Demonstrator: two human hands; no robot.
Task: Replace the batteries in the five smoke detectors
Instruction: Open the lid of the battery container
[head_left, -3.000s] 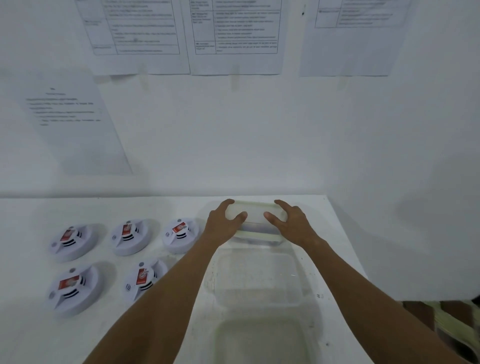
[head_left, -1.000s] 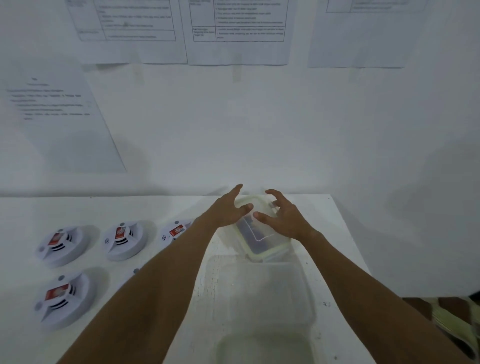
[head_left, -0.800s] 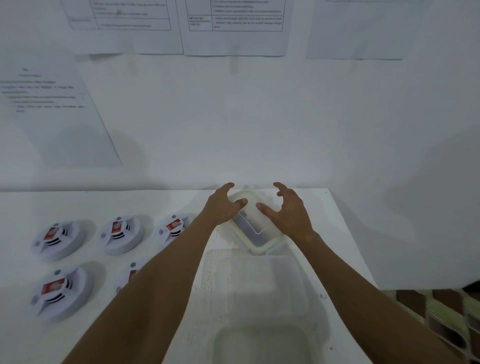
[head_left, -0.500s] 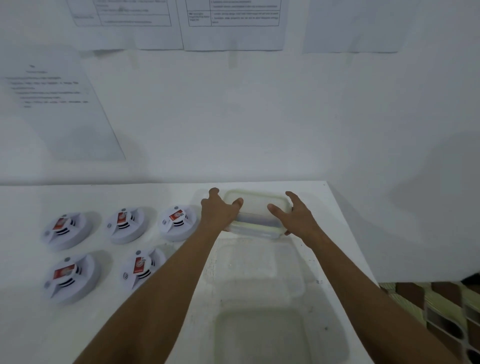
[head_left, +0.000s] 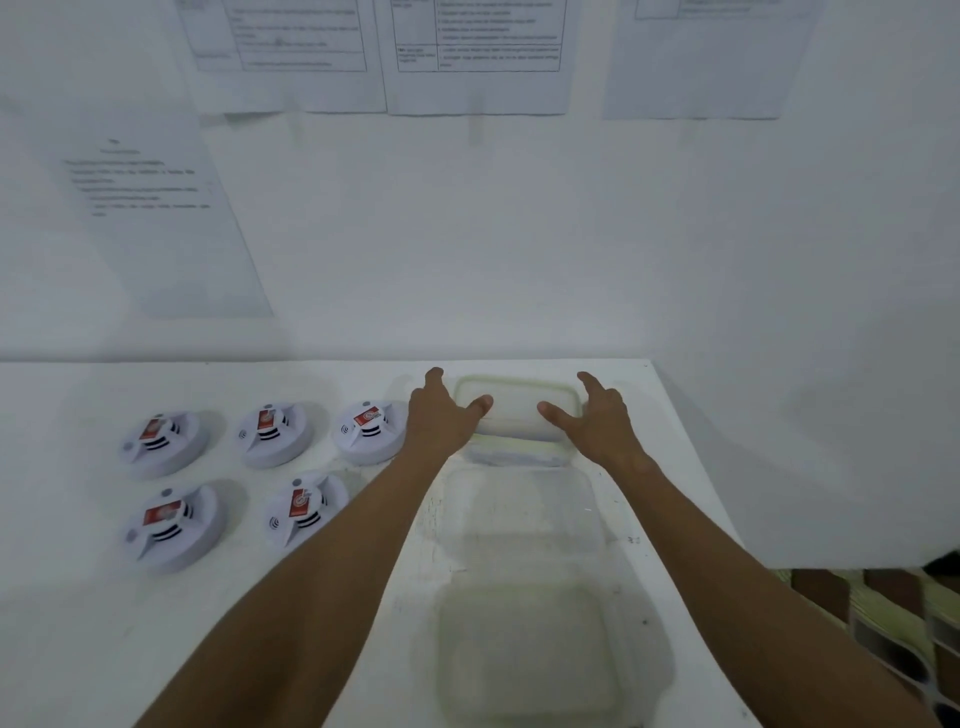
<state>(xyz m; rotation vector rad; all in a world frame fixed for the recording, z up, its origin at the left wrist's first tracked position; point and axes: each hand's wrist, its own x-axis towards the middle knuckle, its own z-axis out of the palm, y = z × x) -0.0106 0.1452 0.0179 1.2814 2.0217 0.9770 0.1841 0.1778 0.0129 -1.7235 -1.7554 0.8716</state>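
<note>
We see five white smoke detectors (head_left: 270, 480) with red-and-white labels and black vent stripes on a white table (head_left: 78, 623); at right, clear containers, the far lidded container (head_left: 517, 415) yellowish-rimmed; white wall beyond.

The small lidded container (head_left: 517, 415), tilted a second ago, now sits flat between both hands.
</note>
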